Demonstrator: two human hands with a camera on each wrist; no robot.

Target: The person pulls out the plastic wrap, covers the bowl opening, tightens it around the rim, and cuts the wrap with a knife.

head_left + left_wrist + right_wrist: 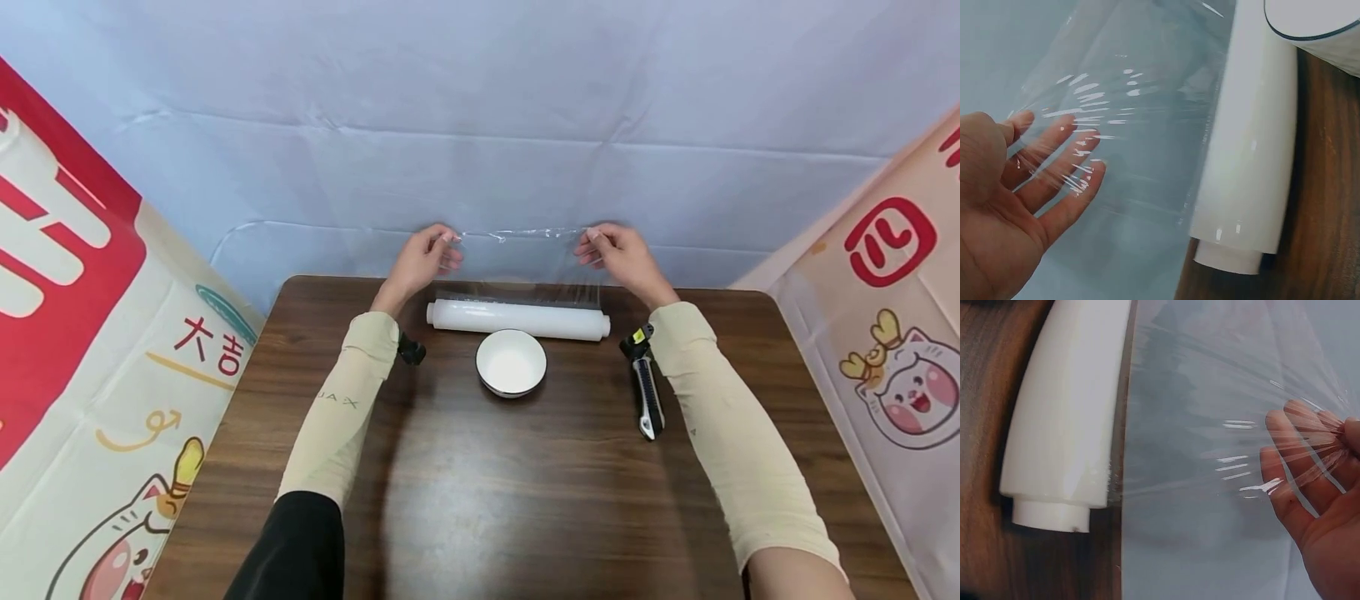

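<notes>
A roll of plastic wrap (519,319) lies across the far part of the table, with a clear sheet (517,258) drawn off it beyond the table's back edge. My left hand (426,257) pinches one corner of that sheet between thumb and index finger. At the other corner my right hand (618,257) pinches the film the same way. Both wrist views show the film creased toward the pinching fingers, the other fingers spread behind it. Just in front of the roll stands a white bowl (512,362) with a dark rim, touched by neither hand.
A utility knife (647,392) with a black and grey handle lies on the wooden table (465,500), by the right forearm. Behind the table hangs a pale blue cloth (480,100). Printed banners (892,333) stand at both sides.
</notes>
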